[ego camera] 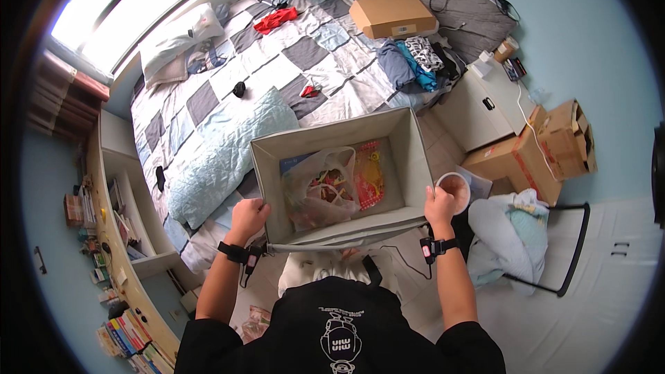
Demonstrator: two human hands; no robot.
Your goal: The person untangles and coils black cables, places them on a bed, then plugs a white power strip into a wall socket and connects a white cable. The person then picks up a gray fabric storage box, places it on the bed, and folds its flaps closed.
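Note:
A grey fabric storage box (340, 132) hangs between my hands in front of my body, its top uncovered. Inside lie a translucent plastic bag (324, 192) with small colourful items, a red and yellow packet (371, 174) and a flat blue item (292, 162). My left hand (251, 218) grips the left end of the box, its fingers curled at the side. My right hand (439, 206) is closed on the right end. Just beyond that hand is a round white container (460, 192); whether the hand touches it is unclear.
Ahead stands a bed with a checkered sheet (260, 67), a pale blue quilted pillow (234, 156), folded clothes (410, 65) and a cardboard box (393, 13). To the right are a white cabinet (475, 111), cardboard cartons (519, 161) and a cloth-draped black frame (574, 259). Shelving with books (130, 330) lines the left.

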